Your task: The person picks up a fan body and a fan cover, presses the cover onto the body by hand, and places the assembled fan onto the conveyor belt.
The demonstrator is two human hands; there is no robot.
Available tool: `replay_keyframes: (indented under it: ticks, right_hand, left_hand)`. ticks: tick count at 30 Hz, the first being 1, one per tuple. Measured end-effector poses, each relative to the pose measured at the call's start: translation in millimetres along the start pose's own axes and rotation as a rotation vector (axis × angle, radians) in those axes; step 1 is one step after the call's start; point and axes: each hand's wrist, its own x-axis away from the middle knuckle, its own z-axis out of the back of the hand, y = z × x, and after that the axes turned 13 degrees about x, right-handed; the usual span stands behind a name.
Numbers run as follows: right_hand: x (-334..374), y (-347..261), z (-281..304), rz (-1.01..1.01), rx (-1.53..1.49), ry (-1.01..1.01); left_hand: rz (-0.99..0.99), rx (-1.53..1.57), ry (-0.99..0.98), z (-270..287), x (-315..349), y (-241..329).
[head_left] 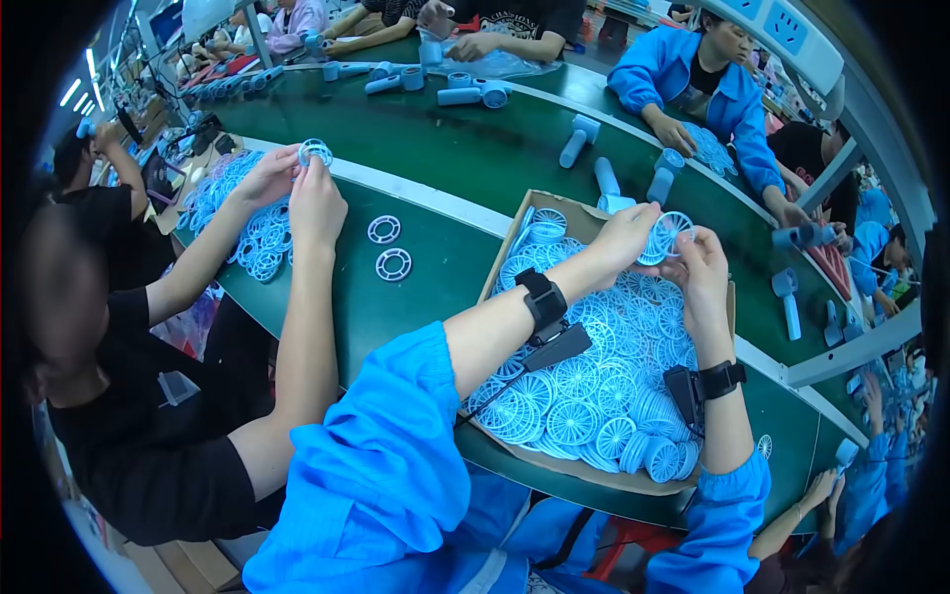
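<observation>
Over a cardboard box (614,480), my left hand (625,243) and my right hand (703,265) are close together. Between their fingers they hold light-blue round spoked grilles (675,228); one faces up, and how many are stacked there I cannot tell. Both hands are closed, thumbs and fingers at the rims. Many loose grilles (574,421) of the same kind fill the box below, some flat, some standing on edge along the near side. A dark band with a small black device sits on each of my wrists.
At left, a co-worker's hands (315,193) hold a ring beside a pile of blue rings (262,243). Two pale rings (393,264) lie on the green table (426,327). Blue fan housings (579,141) stand beyond the box. Across, another person in blue (683,79) works.
</observation>
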Motion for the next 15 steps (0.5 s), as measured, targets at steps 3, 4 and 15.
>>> replay_keyframes:
  ticks: [3,4,15]
  right_hand:
    - [-1,-4,1,0.093,-0.116,0.093]
    - [-2,-1,1,0.194,0.026,0.096]
    - [6,-7,-1,0.467,0.671,0.012]
  left_hand:
    - [0.075,-0.043,-0.031,1,-4,-2]
    - [0.119,-0.07,-0.006,1,-3,-1]
    - [0.226,0.112,0.1,3,-6,3]
